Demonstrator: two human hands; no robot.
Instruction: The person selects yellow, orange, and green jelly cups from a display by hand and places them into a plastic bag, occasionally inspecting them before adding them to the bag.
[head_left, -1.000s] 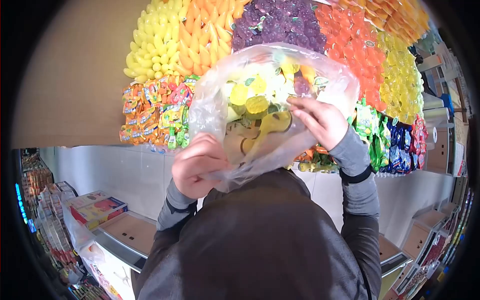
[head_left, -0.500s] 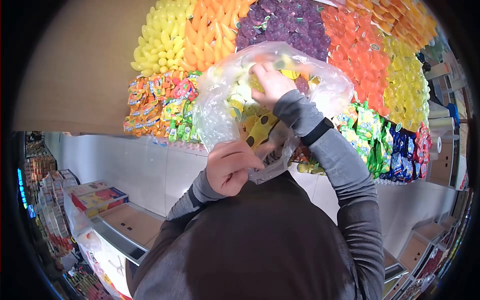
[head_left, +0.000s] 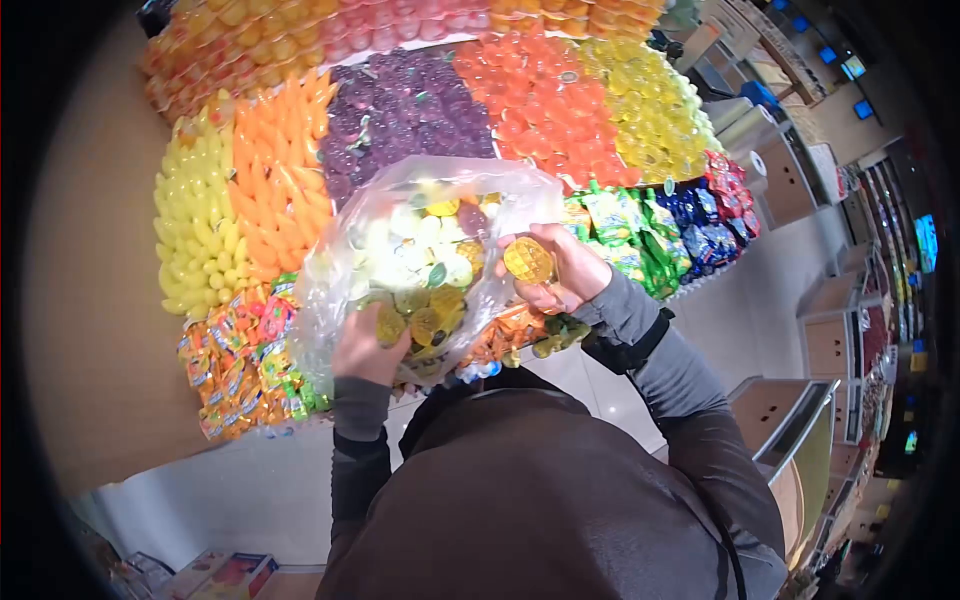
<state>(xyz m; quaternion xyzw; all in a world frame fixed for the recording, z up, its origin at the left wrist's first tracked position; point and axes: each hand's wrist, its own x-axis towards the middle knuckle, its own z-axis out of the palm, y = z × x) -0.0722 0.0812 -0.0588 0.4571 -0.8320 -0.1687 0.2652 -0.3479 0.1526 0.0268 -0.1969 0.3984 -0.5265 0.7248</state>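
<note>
My right hand [head_left: 575, 265] grips a round yellow fruit-shaped jelly cup [head_left: 528, 260] with a grid-like surface, at the right rim of a clear plastic bag [head_left: 330, 270]. The bag lies open over the front of the display, with several yellow and pale green fruit-shaped jelly cups [head_left: 420, 235] and a purple one inside. My left hand [head_left: 365, 350], a little blurred, is at the bag's near left side. Its fingers are closed around another yellow jelly cup [head_left: 390, 325].
Behind the bag are rows of yellow [head_left: 195, 220], orange [head_left: 280, 190], purple [head_left: 405, 125] and red [head_left: 540, 110] fruit-shaped sweets. Small orange packets [head_left: 225, 365] lie front left; green packets [head_left: 630, 235] and blue packets [head_left: 705, 225] front right. A cardboard-coloured surface [head_left: 110, 350] borders the left.
My right hand has come out of the bag's middle to its right rim with a yellow jelly cup. My left hand has moved from the near rim to the jelly cups. The view has turned.
</note>
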